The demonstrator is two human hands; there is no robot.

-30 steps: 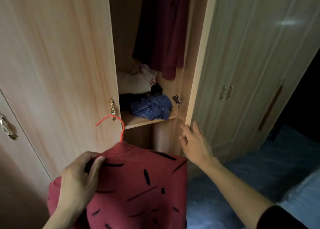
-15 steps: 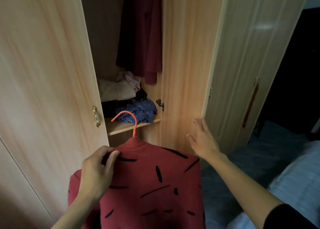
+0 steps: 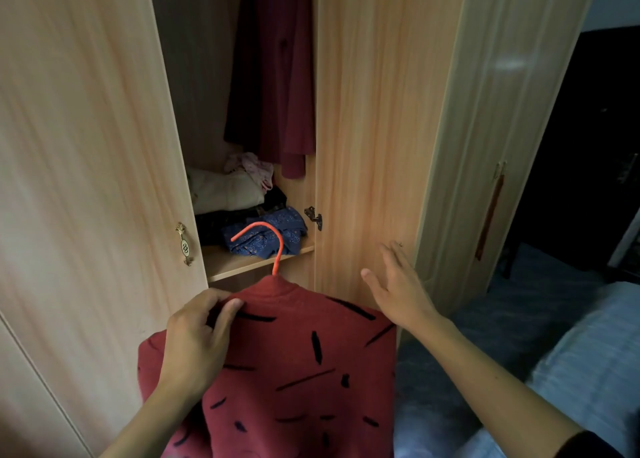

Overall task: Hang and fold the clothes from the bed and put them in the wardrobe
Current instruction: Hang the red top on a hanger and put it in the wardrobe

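Left hand [image 3: 194,347]: my fingers pinch the red sweater [image 3: 294,371].
Right hand [image 3: 398,291]: fingers spread wide beside the door [image 3: 374,128].
Advice: I'd raise the hook [image 3: 266,239] upright, toward upper centre.

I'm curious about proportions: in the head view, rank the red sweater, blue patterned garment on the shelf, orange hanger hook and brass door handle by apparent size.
1. red sweater, nearest the camera, which inflates it
2. blue patterned garment
3. orange hanger hook
4. brass door handle
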